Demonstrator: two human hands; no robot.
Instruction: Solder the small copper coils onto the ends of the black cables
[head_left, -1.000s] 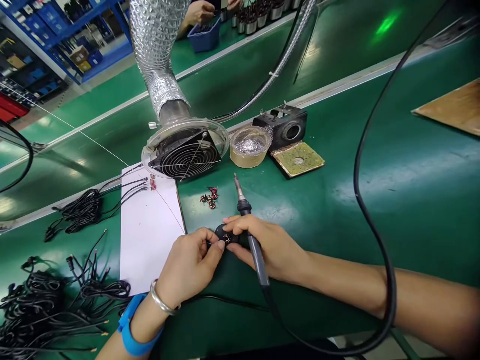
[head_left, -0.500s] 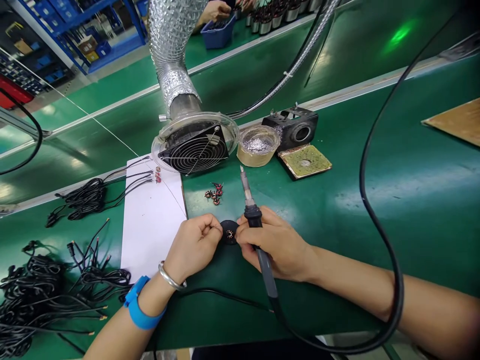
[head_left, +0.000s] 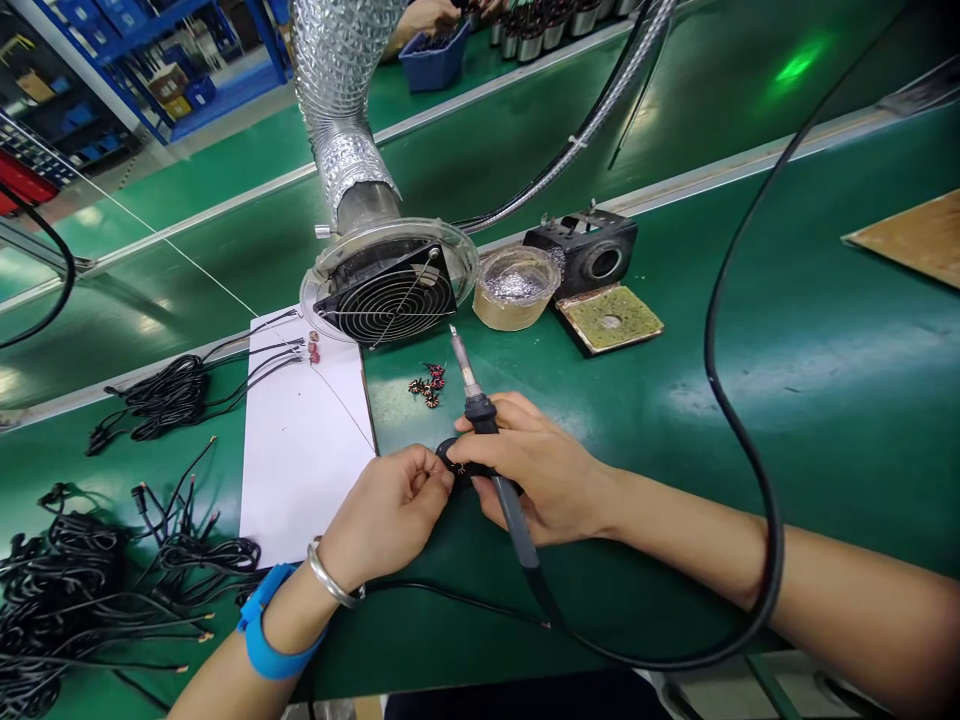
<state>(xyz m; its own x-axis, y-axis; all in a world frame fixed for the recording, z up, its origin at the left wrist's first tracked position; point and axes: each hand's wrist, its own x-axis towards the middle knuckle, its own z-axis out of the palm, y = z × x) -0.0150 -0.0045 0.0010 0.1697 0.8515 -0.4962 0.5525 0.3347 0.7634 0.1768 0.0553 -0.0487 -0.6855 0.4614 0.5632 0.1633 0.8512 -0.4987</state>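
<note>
L hand (head_left: 394,515): grip pressed tog., contents unclear. R hand (head_left: 555,472): grip closed round soldering iron (head_left: 516,518), touching blk disc (head_left: 464,473). Disc: 1 pc, betw. both hands, near side of desk (head_left: 645,420).

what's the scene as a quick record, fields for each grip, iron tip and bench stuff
left grip: pinched at black disc, contents hidden
right grip: around soldering iron, thumb over disc
iron tip: pointing away from person
beyond disc: cluster of small parts
left: white board, black cables
back: fan, yellow sponge
</note>
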